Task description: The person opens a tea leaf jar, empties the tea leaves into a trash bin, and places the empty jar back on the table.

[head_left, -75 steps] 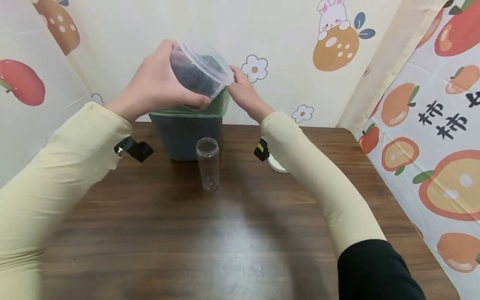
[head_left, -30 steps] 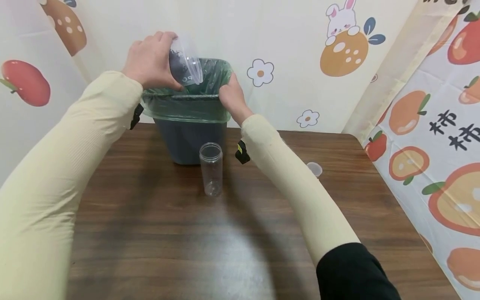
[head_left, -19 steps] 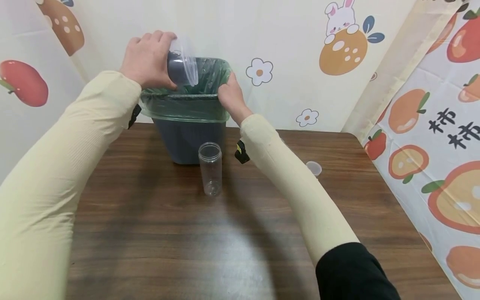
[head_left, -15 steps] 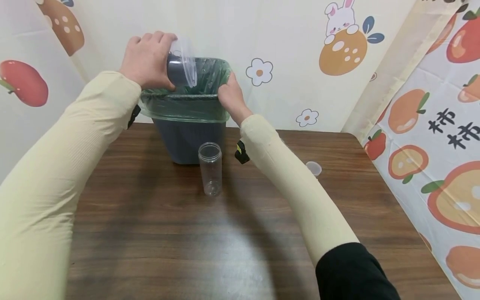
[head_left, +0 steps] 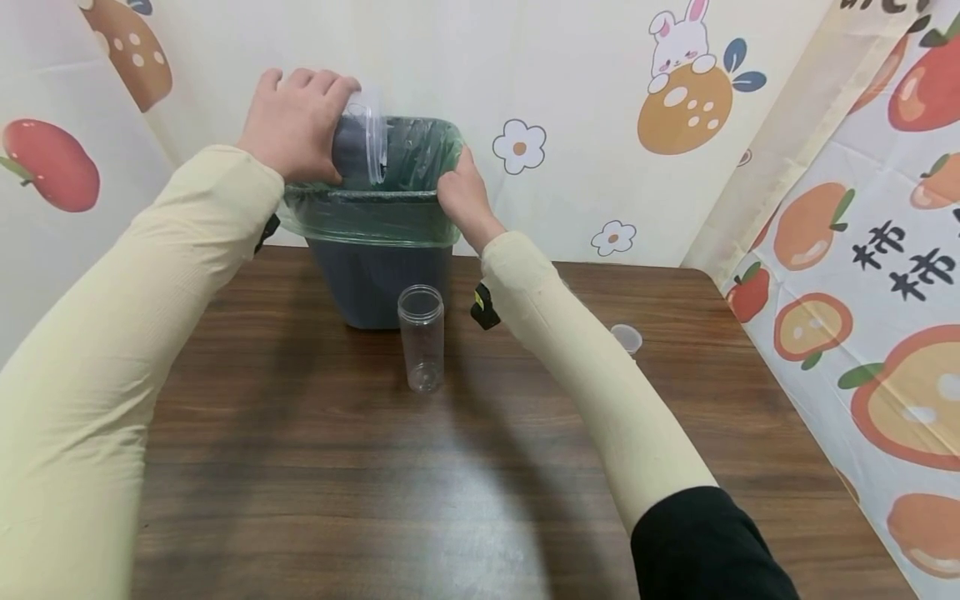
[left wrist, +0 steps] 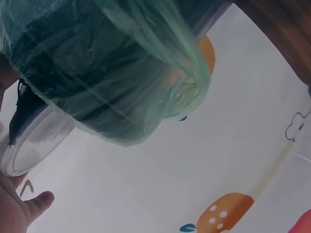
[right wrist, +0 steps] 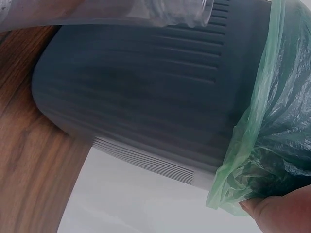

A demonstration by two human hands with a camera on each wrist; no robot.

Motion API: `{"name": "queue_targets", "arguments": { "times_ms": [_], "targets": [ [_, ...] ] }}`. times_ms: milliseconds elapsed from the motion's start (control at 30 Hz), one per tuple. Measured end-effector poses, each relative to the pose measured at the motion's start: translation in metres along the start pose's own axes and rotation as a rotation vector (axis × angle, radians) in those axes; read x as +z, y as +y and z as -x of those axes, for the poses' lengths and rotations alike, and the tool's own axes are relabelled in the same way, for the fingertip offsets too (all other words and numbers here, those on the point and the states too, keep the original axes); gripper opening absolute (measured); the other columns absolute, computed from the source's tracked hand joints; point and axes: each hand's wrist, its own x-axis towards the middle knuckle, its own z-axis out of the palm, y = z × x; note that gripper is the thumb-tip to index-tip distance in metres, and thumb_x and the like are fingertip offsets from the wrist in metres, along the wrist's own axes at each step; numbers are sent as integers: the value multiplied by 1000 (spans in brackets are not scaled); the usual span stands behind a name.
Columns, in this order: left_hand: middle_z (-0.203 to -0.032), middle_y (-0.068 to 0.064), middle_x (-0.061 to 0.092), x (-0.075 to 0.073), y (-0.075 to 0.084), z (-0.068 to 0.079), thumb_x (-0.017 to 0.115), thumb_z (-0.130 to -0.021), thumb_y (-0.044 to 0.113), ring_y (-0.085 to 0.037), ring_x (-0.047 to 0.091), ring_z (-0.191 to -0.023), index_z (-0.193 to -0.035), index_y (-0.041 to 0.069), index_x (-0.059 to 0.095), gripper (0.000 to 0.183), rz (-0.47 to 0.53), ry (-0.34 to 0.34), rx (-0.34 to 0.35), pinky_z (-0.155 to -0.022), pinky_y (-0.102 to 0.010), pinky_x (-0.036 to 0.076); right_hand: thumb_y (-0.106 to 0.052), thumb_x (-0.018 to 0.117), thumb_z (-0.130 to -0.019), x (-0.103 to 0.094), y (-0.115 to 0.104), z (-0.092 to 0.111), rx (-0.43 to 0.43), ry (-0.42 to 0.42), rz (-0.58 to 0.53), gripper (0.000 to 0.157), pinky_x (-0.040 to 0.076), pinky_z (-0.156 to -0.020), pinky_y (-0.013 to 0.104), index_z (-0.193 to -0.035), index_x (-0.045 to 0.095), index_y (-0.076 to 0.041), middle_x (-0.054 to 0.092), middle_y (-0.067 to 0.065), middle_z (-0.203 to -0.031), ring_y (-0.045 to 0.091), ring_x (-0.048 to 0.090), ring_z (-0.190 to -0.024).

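My left hand [head_left: 296, 125] grips a clear round plastic tub [head_left: 360, 137] on its side, mouth facing right, over the left part of a dark grey trash bin [head_left: 375, 279]. Something dark shows inside the tub; in the left wrist view a black mass [left wrist: 25, 109] lies by its round clear base [left wrist: 46, 136]. A green bag [head_left: 360, 218] lines the bin and folds over its rim. My right hand [head_left: 467, 196] grips the bin's right rim, thumb on the bag. In front of the bin stands a clear plastic jar [head_left: 422, 346], upright and uncapped.
A small whitish round piece [head_left: 626, 337] sits on the brown wooden table [head_left: 420, 500], partly behind my right forearm. Fruit-printed curtains [head_left: 570, 100] hang close behind the bin and along both sides. Each wrist carries a black camera [head_left: 484, 307].
The tub has moved left and tipped from slanting onto its side over the bin, then dipped slightly lower. My right hand keeps close to the bin's right rim, slightly lower than at first.
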Motion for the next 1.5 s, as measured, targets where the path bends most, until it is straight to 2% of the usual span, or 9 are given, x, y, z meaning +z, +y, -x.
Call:
{"name": "queue_targets", "arguments": {
  "times_ms": [367,700,900,1133,1500],
  "targets": [
    [-139,-25,38,4,-1,0,87,-58,15,-46,33,-125,-143,1,28,105,2,8,9,-103,-62,17,-9,25,-94,2,1,1,-1,9,2,60,23,-109,25,-153,11,-16,27,-3,-154,7,22,-140],
    [-139,-27,36,6,-4,1,85,-58,17,-49,33,-125,-144,-1,26,105,20,-18,-2,-104,-62,16,-9,25,-95,3,2,0,-8,23,-6,60,23,-109,26,-153,13,-16,29,-3,-153,6,24,-139],
    [-134,-32,39,5,-3,0,86,-59,21,-52,35,-120,-142,-5,26,106,-30,7,-11,-102,-60,23,-9,26,-94,3,2,-1,-6,23,13,60,24,-109,27,-153,12,-16,29,-2,-153,7,24,-139],
    [-131,-34,39,4,-2,-1,85,-60,24,-54,38,-115,-140,-7,26,104,-23,13,-38,-97,-61,29,-9,26,-94,2,1,0,-8,15,13,61,24,-109,27,-153,12,-16,29,-3,-153,7,24,-139],
    [-135,-32,38,6,0,2,86,-61,24,-51,36,-120,-143,-5,26,105,-60,9,-22,-102,-59,23,-8,27,-93,2,1,1,-19,11,2,62,24,-109,26,-153,11,-16,28,-3,-153,7,23,-139]
  ]
}}
